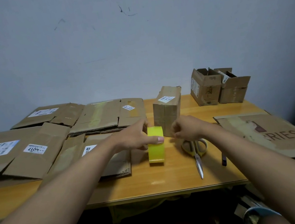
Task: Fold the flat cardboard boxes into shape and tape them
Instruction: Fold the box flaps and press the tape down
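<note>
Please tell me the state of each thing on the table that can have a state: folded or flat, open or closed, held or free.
Tape roll: upright on edge, held by left hand.
Right hand: fingers curled beside the roll; tape end not discernible.
Middle box: folded, closed.
Two back boxes: folded, tops open.
Left cardboard boxes: flat.
Large right cardboard: flat.
Scissors: closed, free.

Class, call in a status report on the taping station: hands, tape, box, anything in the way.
Left hand grips upright yellow tape roll. Right hand curled at tape end, contact unclear. Folded brown cardboard box stands behind. Yellow-handled scissors lie nearby.
</note>
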